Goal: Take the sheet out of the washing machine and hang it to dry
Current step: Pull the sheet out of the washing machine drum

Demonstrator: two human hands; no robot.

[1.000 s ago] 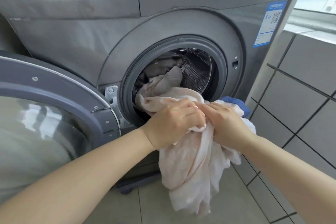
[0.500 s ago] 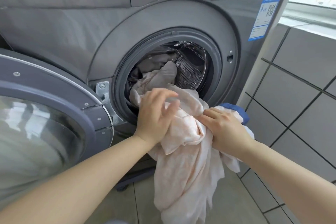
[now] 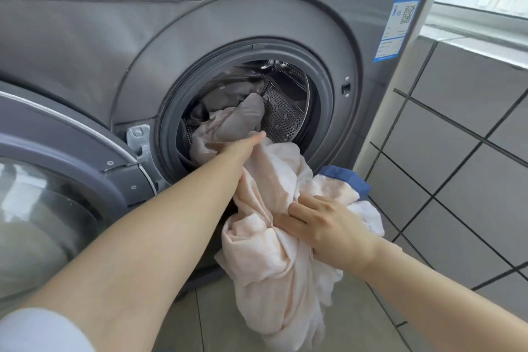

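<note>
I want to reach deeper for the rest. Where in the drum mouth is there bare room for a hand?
Bare: upper right, between door seal and perforated drum wall. Crowded: lower left, where sheet and left hand fill it.

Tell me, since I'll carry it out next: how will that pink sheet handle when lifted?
Probably floppy: the sheet hangs in loose folds from the right hand. Likely to trail, since its end nears the floor. It may drag, part being still inside the drum.

One washing machine [image 3: 257, 23], one sheet [image 3: 274, 251], two hands, one sticker [image 3: 400, 26]
</note>
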